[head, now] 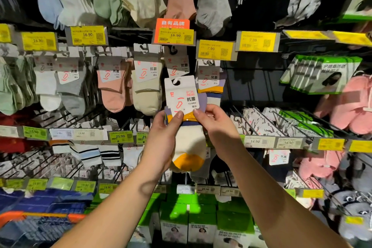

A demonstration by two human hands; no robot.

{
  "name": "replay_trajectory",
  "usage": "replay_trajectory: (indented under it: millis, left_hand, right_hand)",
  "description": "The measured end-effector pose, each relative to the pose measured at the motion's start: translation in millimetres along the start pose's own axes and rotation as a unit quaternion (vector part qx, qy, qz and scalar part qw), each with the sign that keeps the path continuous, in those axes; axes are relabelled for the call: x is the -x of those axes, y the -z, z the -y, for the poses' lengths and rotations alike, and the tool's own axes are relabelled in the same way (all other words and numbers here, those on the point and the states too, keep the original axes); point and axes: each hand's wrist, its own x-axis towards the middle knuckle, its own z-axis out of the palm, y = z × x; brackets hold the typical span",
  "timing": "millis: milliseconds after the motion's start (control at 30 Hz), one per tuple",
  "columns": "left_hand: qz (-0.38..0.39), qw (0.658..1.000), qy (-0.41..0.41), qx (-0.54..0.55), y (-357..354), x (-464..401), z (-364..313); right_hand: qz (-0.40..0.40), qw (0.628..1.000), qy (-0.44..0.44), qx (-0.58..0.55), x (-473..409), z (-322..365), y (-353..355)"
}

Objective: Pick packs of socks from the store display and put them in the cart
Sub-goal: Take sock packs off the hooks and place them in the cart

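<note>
Fingers (178,117) of both hands pinching sock pack (184,106)

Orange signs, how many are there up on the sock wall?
1. The orange sign sits at the top middle, just above the sock pack that both hands hold. All the other tags look yellow, green or white; more may hang out of view.

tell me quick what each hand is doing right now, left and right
Left hand: holding the sock pack from the left, thumb pressed on its front.
Right hand: pinching the same sock pack at its right edge, just below the card label.
</note>
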Motion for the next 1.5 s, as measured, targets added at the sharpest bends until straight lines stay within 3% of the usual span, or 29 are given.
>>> replay_trajectory:
  millis: [333,633,767,933,1367,1500]
  left_hand:
    - [0.006,1.0,-0.002,-0.024,-1.7,2.6,2.0]
    - [-0.042,0.997,-0.016,-0.06,9.3,-3.9,0.0]
    - [-0.064,0.997,-0.022,-0.022,16.3,-11.0,-4.0]
    - [-0.079,0.996,-0.037,-0.01,13.0,-13.8,-6.8]
    - [-0.052,0.998,-0.033,0.017,10.6,-10.5,-14.7]
    - [-0.067,0.997,-0.02,0.028,12.7,-10.5,-18.7]
  right_hand:
    - [0.021,0.999,-0.022,-0.026,0.7,-10.2,3.5]
    - [-0.028,0.981,-0.061,-0.183,-17.2,-12.9,22.8]
    - [-0.075,0.988,-0.029,-0.135,-29.4,-10.5,35.9]
    - [-0.066,0.997,0.005,-0.039,-45.4,0.4,37.9]
    - [-0.083,0.988,-0.032,-0.126,-71.5,-1.8,43.1]
    - [-0.083,0.991,-0.044,-0.091,-74.6,-5.3,44.7]
